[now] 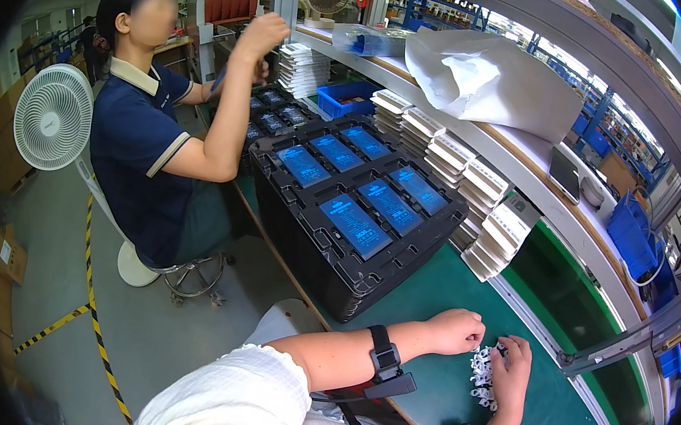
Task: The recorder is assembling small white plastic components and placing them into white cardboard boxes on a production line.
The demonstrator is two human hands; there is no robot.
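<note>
A loose pile of small white plastic parts point(483, 382) lies on the green tabletop point(555, 413). Just left of its far end is my left hand point(454, 332), closed, the fingers curled inward; whatever is at the fingertips is hidden. My right hand point(514, 368) reaches over the pile's right side with bent fingers, and a small white plastic part shows between the fingertips. Both hands are close together. Black straps with small devices circle both my forearms.
A tall black tray stack point(312, 247) holding several blue-faced rectangular units point(356, 224) stands beyond my left arm. Stacked white trays point(502, 232) line the shelf side, near a blue bin point(347, 98). A co-worker point(149, 112) sits at left by a white fan point(53, 116).
</note>
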